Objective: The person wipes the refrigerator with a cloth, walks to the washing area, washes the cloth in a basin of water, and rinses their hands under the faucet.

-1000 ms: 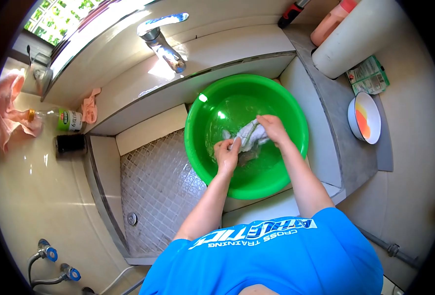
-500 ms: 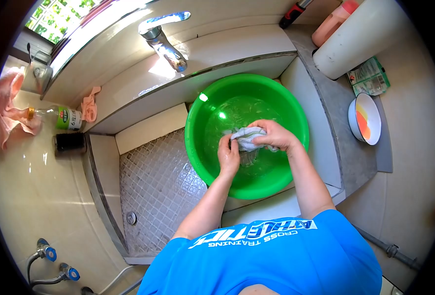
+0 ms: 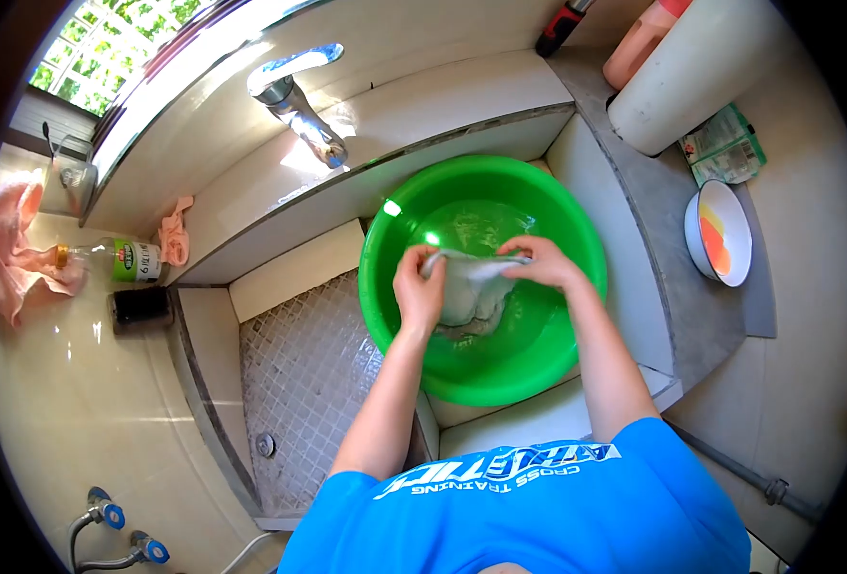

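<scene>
A blue T-shirt (image 3: 529,517) is seen at the bottom of the frame. At centre, a wet pale cloth (image 3: 468,295) is pinched by its upper edge between closed thumb and fingers of the left hand (image 3: 420,289) and right hand (image 3: 545,264), and is hung inside a green plastic basin (image 3: 500,392) of water. A chrome faucet (image 3: 301,117) is mounted at upper left.

Blown-out glare at the window (image 3: 117,53)

The cloth (image 3: 467,295) is in the basin (image 3: 374,292) — tap (image 3: 301,120) behind and left, bowl (image 3: 730,239) right (bottle (image 3: 136,260) far left).
</scene>
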A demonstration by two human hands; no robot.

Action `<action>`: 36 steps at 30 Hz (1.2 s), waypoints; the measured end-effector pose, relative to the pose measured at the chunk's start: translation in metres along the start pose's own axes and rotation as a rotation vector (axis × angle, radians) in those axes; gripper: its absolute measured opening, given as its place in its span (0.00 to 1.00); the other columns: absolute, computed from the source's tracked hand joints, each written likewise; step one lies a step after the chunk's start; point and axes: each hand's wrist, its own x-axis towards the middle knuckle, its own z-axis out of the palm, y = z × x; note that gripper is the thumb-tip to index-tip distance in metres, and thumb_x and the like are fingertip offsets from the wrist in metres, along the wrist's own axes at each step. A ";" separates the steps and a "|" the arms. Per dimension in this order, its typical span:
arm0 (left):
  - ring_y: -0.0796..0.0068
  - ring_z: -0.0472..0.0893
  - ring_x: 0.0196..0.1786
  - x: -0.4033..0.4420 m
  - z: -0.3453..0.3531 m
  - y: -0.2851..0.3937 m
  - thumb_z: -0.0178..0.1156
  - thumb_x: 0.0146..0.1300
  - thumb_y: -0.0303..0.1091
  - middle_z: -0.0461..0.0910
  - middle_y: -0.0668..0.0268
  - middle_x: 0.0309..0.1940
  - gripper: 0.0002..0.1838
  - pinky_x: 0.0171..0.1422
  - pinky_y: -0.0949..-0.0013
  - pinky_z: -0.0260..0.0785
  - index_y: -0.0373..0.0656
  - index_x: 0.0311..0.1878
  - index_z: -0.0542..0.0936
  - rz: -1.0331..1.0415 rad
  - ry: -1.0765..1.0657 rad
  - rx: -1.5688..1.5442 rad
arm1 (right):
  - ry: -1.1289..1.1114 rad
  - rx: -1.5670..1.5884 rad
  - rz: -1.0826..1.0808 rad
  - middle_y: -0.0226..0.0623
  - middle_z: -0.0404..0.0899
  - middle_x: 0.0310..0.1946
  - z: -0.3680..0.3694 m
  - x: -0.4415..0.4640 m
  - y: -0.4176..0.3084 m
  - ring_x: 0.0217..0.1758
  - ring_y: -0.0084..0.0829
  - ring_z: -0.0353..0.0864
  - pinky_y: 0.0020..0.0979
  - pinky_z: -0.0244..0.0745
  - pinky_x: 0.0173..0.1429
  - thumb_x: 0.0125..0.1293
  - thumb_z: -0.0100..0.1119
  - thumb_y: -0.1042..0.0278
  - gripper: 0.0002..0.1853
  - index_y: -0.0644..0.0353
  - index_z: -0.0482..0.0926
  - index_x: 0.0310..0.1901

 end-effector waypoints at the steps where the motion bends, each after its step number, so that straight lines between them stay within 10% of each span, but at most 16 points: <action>1: 0.72 0.73 0.32 0.010 0.000 -0.006 0.59 0.49 0.26 0.73 0.64 0.27 0.12 0.37 0.71 0.67 0.42 0.39 0.75 0.027 -0.002 0.178 | -0.004 0.008 0.003 0.38 0.77 0.28 0.017 0.010 0.013 0.29 0.29 0.74 0.27 0.70 0.34 0.43 0.65 0.66 0.14 0.57 0.79 0.34; 6: 0.55 0.71 0.49 -0.004 0.033 -0.027 0.47 0.57 0.37 0.69 0.55 0.43 0.14 0.43 0.51 0.67 0.52 0.47 0.71 -0.054 -0.496 1.008 | 0.466 -0.517 -0.100 0.41 0.75 0.31 0.099 0.032 0.017 0.38 0.40 0.74 0.34 0.70 0.41 0.47 0.64 0.59 0.16 0.55 0.76 0.38; 11: 0.50 0.74 0.40 0.014 0.030 -0.042 0.49 0.57 0.34 0.74 0.50 0.37 0.12 0.43 0.55 0.67 0.43 0.44 0.71 -0.186 -0.094 0.728 | 0.447 -0.572 -0.012 0.46 0.76 0.35 0.058 0.039 0.034 0.38 0.44 0.75 0.37 0.70 0.44 0.48 0.63 0.57 0.20 0.56 0.75 0.42; 24: 0.62 0.69 0.24 0.001 0.004 0.004 0.51 0.61 0.37 0.70 0.56 0.21 0.13 0.30 0.65 0.61 0.37 0.27 0.71 0.050 -0.016 0.138 | 0.135 -0.004 0.016 0.40 0.78 0.30 -0.001 -0.042 -0.047 0.34 0.34 0.76 0.31 0.69 0.40 0.49 0.64 0.55 0.17 0.61 0.79 0.34; 28: 0.83 0.66 0.27 -0.031 -0.013 0.042 0.50 0.63 0.36 0.70 0.71 0.22 0.10 0.31 0.77 0.61 0.37 0.34 0.73 0.003 -0.080 -0.010 | 0.339 -0.067 -0.213 0.38 0.72 0.30 0.028 -0.073 -0.057 0.35 0.33 0.73 0.30 0.69 0.40 0.43 0.69 0.59 0.18 0.62 0.77 0.31; 31: 0.86 0.69 0.29 -0.068 -0.016 0.065 0.54 0.60 0.35 0.72 0.74 0.25 0.09 0.33 0.79 0.63 0.39 0.36 0.75 -0.108 -0.435 -0.198 | 0.207 -0.111 -0.316 0.44 0.70 0.34 0.054 -0.083 -0.057 0.39 0.39 0.71 0.34 0.67 0.46 0.36 0.71 0.58 0.28 0.63 0.70 0.38; 36: 0.80 0.70 0.41 -0.110 -0.003 0.039 0.57 0.58 0.37 0.73 0.66 0.38 0.17 0.47 0.76 0.63 0.40 0.49 0.71 0.016 -0.263 -0.142 | 0.075 -0.209 -0.267 0.50 0.74 0.33 0.058 -0.077 -0.060 0.39 0.46 0.74 0.38 0.69 0.43 0.42 0.66 0.58 0.21 0.64 0.73 0.33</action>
